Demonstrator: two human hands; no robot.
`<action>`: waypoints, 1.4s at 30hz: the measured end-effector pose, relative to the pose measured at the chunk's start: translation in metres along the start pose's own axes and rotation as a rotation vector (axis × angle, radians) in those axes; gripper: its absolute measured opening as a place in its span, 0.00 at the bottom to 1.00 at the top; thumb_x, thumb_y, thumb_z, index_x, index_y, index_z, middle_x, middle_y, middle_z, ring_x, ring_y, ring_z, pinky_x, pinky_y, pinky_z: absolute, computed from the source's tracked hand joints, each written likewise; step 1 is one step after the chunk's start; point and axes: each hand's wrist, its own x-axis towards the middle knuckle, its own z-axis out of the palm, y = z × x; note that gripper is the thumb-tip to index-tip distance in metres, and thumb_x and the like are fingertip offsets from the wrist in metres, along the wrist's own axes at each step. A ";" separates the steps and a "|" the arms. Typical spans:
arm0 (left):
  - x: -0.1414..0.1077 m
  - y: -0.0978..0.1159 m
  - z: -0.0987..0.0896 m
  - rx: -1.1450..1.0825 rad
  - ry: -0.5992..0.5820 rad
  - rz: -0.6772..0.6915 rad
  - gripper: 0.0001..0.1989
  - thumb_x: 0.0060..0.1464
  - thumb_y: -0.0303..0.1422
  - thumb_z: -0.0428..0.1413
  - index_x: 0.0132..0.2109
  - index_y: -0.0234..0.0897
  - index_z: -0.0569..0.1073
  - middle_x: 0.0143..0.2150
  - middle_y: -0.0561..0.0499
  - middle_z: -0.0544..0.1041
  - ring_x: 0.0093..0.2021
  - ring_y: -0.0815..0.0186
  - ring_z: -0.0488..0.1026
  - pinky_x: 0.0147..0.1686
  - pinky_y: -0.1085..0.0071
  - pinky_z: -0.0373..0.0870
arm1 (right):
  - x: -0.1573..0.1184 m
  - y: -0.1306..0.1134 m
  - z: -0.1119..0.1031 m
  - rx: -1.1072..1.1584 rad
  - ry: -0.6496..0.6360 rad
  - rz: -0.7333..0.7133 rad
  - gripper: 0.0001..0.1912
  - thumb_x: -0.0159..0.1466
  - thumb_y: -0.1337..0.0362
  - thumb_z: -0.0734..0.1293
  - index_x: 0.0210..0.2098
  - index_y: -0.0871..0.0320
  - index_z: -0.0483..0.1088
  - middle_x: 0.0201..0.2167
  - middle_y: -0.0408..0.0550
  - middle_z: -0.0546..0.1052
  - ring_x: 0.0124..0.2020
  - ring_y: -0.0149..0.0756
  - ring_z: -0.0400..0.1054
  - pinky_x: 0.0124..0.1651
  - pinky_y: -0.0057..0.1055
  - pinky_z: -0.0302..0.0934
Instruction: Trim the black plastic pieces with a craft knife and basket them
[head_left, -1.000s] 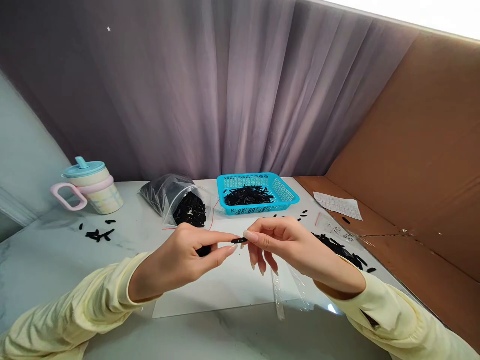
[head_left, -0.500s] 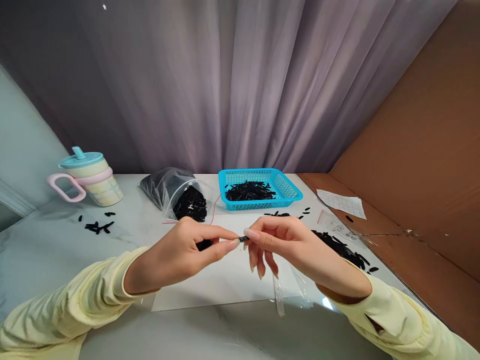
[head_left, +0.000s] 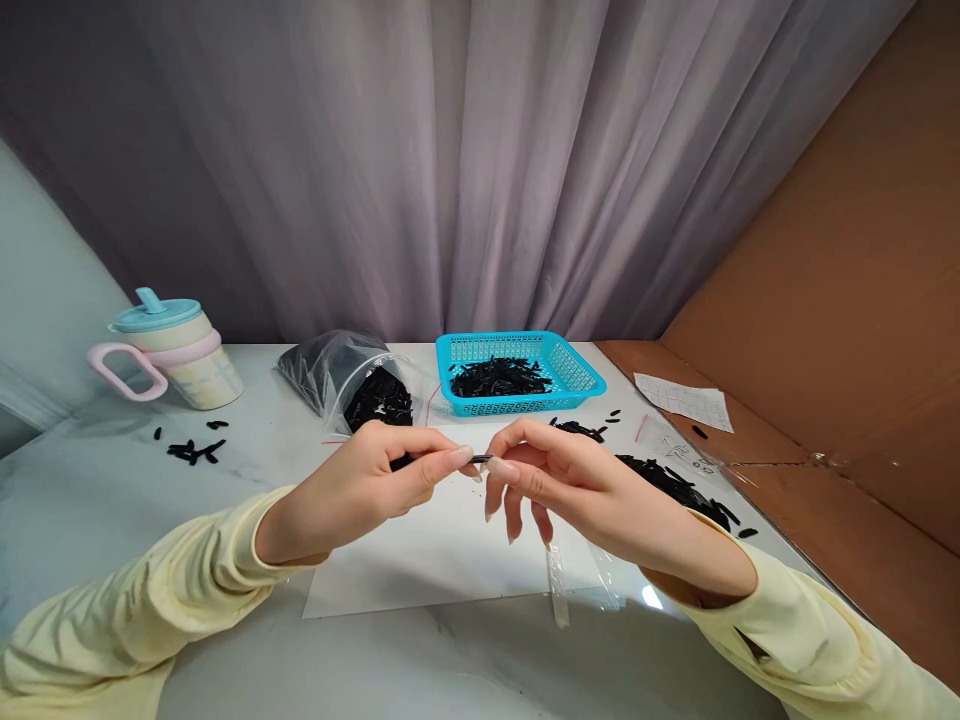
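Head camera view: two bare hands meet near the centre, with a small black piece [head_left: 481, 459] between them, above a white sheet [head_left: 420, 565]. Left hand [head_left: 375, 482]: thumb and index finger pinch one end of the piece. Right hand [head_left: 581, 485]: thumb and index finger close on the other end, while the remaining fingers hang loosely spread.

Take that piece as the middle of a clock face. The sheet's near edge runs across at six o'clock, with marbled tabletop [head_left: 480, 660] beyond it. At one o'clock a blue basket [head_left: 517, 406] holds a heap of black pieces; at ten, a clear bag [head_left: 322, 375] lies on its side, mouth towards the hands. A loose black pile [head_left: 675, 490] sits at three, and brown board [head_left: 840, 290] rises at two.

Fingertips cover both ends of the piece (only a thin dark strip shows), so its surface is hard to make out. The right wrist hides part of the pile, and the picture's lower corners cut off both yellow sleeves [head_left: 172, 590].
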 end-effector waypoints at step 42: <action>-0.004 -0.003 0.001 0.017 -0.037 0.122 0.14 0.58 0.36 0.47 0.35 0.32 0.73 0.17 0.60 0.51 0.18 0.76 0.49 0.16 0.78 0.48 | -0.005 0.002 0.002 -0.397 0.151 -0.437 0.10 0.64 0.75 0.57 0.36 0.58 0.66 0.29 0.45 0.76 0.24 0.26 0.70 0.25 0.23 0.64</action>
